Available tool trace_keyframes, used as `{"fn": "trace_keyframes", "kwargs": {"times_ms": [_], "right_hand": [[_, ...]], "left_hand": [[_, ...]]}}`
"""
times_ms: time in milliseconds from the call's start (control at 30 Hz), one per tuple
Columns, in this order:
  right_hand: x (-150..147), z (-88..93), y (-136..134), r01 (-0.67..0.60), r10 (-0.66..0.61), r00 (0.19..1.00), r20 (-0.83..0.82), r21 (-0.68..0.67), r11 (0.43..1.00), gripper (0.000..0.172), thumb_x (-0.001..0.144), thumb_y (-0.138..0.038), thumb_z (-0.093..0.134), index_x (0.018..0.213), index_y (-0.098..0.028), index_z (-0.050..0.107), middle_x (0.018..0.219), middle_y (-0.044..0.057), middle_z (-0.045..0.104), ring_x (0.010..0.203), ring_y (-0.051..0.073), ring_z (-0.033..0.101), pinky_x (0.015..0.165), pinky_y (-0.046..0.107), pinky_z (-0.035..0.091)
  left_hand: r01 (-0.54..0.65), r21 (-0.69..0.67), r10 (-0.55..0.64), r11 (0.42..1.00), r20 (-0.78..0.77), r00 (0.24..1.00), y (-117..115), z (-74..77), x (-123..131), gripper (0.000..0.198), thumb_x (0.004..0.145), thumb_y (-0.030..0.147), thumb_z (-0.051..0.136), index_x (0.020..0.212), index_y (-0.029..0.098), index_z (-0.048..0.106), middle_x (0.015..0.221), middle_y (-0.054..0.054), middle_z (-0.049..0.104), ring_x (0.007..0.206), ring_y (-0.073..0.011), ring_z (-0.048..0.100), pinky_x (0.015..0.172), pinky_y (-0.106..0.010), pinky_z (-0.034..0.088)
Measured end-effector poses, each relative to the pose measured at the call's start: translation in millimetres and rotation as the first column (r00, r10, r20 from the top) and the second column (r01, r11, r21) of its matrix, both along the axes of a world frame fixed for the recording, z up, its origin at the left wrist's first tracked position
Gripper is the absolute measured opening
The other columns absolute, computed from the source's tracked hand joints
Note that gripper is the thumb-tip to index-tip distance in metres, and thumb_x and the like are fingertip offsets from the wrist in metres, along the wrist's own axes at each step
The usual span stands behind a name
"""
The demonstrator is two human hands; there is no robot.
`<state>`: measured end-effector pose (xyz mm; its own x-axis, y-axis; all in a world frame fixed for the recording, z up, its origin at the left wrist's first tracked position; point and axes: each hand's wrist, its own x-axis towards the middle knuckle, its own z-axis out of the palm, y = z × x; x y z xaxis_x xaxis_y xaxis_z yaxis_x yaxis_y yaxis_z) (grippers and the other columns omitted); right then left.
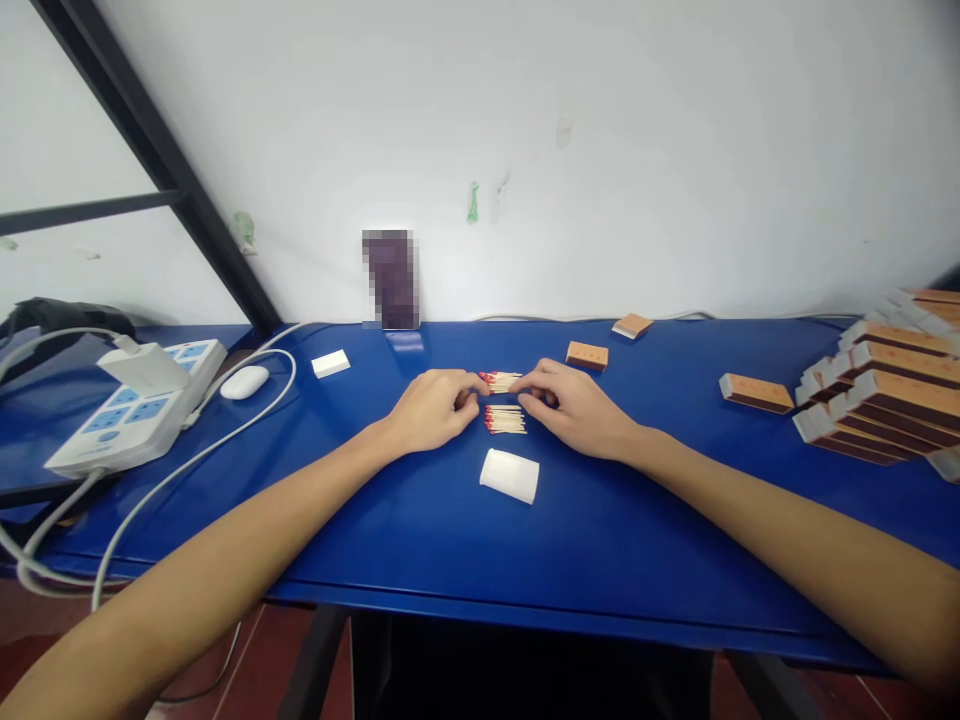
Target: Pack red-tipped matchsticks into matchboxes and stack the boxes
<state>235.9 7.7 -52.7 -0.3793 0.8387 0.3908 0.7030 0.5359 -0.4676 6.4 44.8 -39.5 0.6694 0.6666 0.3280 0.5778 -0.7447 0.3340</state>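
Note:
Two small rows of wooden matches with red heads lie on the blue table: a far row (504,382) and a near row (508,420). My left hand (439,410) is curled at the red-head ends, its index finger against the far row. From the other side, my right hand (576,408) bends its fingers onto the plain ends of that same row. The near row lies flat between my two thumbs. Closer to me rests a white piece (510,476), perhaps a matchbox tray turned over.
Matchboxes (892,385) are stacked at the right, with a single matchbox (757,393) beside them. Another matchbox (587,356) lies behind my right hand. At left are a power strip (142,410), cables and a white rounded case (245,382). A blurred-out upright object (391,280) leans on the wall.

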Motion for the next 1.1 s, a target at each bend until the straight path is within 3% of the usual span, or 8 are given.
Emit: {"fn": "trace_keyframes", "kwargs": {"times_ms": [233, 1100], "right_hand": [[-0.1, -2.4, 2.8, 0.046, -0.048, 0.998, 0.033, 0.044, 0.998, 0.026, 0.093, -0.024, 0.048, 0.098, -0.02, 0.074, 0.086, 0.006, 0.057, 0.071, 0.016, 0.054, 0.067, 0.032, 0.042], [0.7, -0.5, 1.3, -0.004, 0.003, 0.994, 0.107, 0.007, 1.0, 0.033, 0.094, -0.024, 0.048, 0.115, -0.022, 0.074, 0.083, 0.005, 0.055, 0.071, 0.017, 0.054, 0.066, 0.031, 0.04]], "left_hand": [[-0.121, 0.045, 0.123, 0.992, -0.054, 0.991, -0.5, -0.1, 1.5, 0.031, 0.086, 0.018, 0.049, 0.106, 0.018, 0.072, 0.08, -0.003, 0.069, 0.069, -0.0161, 0.06, 0.068, -0.031, 0.047], [-0.088, 0.036, 0.091, 0.995, -0.076, 0.993, -1.0, 0.6, 2.6, 0.032, 0.085, 0.017, 0.049, 0.107, 0.017, 0.073, 0.079, -0.003, 0.067, 0.067, -0.0159, 0.058, 0.069, -0.031, 0.047]]}}
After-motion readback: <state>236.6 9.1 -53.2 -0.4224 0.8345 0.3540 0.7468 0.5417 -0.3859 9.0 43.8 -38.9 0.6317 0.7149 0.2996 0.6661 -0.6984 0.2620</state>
